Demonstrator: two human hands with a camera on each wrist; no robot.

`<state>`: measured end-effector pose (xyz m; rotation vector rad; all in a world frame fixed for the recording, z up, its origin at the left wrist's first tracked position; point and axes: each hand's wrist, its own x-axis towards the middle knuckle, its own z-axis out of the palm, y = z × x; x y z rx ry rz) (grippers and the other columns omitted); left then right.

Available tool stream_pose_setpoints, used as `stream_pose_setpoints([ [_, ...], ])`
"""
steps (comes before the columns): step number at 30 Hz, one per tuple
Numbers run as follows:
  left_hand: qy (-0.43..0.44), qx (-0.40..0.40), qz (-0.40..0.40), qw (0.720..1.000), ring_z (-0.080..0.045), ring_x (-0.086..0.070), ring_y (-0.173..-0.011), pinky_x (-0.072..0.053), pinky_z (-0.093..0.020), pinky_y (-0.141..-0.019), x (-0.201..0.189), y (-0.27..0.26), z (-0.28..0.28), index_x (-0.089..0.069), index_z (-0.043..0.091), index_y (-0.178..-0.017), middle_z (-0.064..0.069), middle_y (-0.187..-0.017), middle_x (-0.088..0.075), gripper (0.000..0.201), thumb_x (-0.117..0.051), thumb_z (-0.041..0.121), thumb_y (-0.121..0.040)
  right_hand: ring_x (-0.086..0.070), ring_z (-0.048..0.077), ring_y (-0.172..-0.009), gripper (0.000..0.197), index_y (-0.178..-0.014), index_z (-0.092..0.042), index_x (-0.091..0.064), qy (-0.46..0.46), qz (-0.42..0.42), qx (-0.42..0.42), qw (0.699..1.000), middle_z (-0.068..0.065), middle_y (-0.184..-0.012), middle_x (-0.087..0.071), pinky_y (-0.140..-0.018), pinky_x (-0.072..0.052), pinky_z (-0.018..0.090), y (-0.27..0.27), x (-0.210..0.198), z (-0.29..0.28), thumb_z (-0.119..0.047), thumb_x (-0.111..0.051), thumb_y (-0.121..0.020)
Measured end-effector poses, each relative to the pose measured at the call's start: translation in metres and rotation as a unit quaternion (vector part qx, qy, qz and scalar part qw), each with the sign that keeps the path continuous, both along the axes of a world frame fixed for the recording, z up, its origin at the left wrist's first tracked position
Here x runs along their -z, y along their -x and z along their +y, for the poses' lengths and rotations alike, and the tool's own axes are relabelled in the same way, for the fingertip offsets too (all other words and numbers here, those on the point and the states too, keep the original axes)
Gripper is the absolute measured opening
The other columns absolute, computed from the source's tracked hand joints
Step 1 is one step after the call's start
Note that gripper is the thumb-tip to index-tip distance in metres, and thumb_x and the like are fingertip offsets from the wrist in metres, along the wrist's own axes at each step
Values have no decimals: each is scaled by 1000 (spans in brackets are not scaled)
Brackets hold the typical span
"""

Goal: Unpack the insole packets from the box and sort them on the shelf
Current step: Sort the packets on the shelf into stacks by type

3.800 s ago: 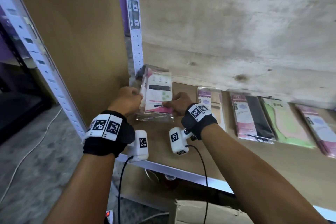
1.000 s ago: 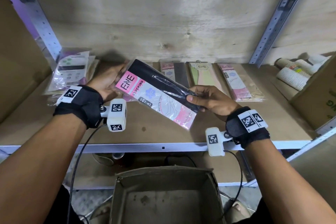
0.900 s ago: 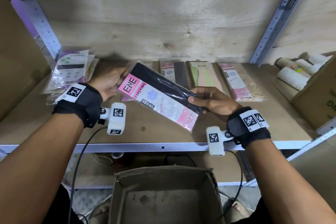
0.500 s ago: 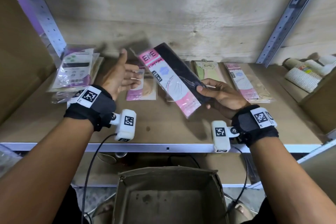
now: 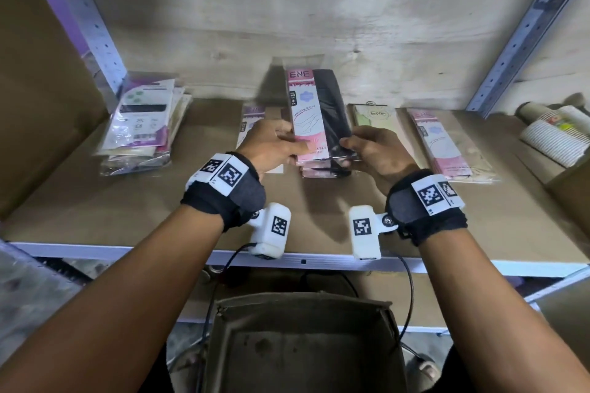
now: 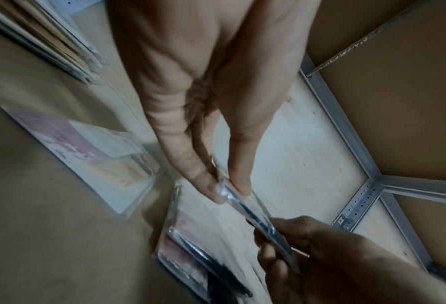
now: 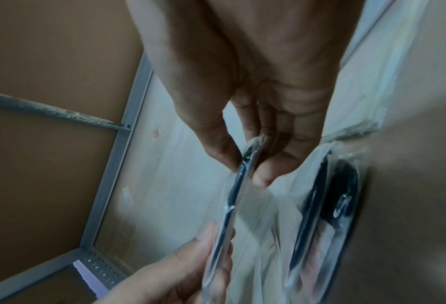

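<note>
A pink-and-black ENE insole packet stands tilted up above the middle of the wooden shelf. My left hand pinches its lower left edge and my right hand pinches its lower right edge. In the left wrist view the thumb and fingers pinch the packet's clear edge. The right wrist view shows the same pinch on the packet. Right under it lies a pile of like pink-and-black packets. The cardboard box stands open below the shelf; what shows of its inside is bare.
A stack of purple-and-white packets lies at the shelf's left. A pink-beige packet, a green packet and a pink packet lie in a row. Paper cups lie at the far right. Metal uprights frame the bay.
The packet has turned from slanted to upright and moved over the pink-and-black pile. My left hand, open half a second ago, now pinches its lower left edge.
</note>
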<state>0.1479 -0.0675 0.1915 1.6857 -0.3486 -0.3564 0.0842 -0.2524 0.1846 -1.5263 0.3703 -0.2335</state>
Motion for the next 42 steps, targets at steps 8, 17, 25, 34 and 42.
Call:
stream_pose_setpoints([
  [8, -63, -92, -59, 992, -12, -68, -67, -58, -24, -60, 12, -22, -22, -72, 4, -101, -8, -95, -75, 37, -88, 9, -68, -71, 24, -93, 42, -114, -14, -69, 256, 46, 71, 963, 6, -93, -74, -91, -54, 34, -19, 4, -18, -27, -80, -76],
  [17, -139, -85, -22, 986, -21, -75, -75, -61, -39, -81, 33, -35, -31, -72, 5, -107, -12, -95, -76, 55, -94, 20, -60, -66, 20, -100, 47, -120, -14, -67, 324, 119, 66, 936, 5, -111, -71, -84, -45, 20, -12, 6, -20, -32, -80, -79],
  [25, -156, -77, -18, 985, -24, -75, -81, -60, -41, -84, 37, -34, -30, -71, 4, -106, -14, -96, -75, 52, -93, 18, -61, -63, 20, -110, 45, -121, -12, -68, 343, 150, 50, 926, 6, -120, -70, -82, -39, 17, -13, 6, -19, -31, -77, -81],
  [34, -184, -69, -38, 980, -23, -73, -89, -60, -36, -84, 39, -35, -31, -73, 9, -105, -10, -103, -75, 52, -93, 28, -61, -60, 17, -92, 48, -126, -12, -65, 353, 171, 23, 919, 6, -123, -68, -70, -43, 14, -13, 7, -22, -32, -75, -83],
  [42, -174, -176, -95, 964, -7, -65, -72, -50, -20, -67, 7, -37, 20, -76, 15, -82, 13, -73, -71, 33, -74, 47, -77, -62, 17, -90, 30, -115, -16, -67, 394, 31, 103, 913, 5, -103, -70, -78, -43, 24, 2, -16, -6, -30, -68, -89],
])
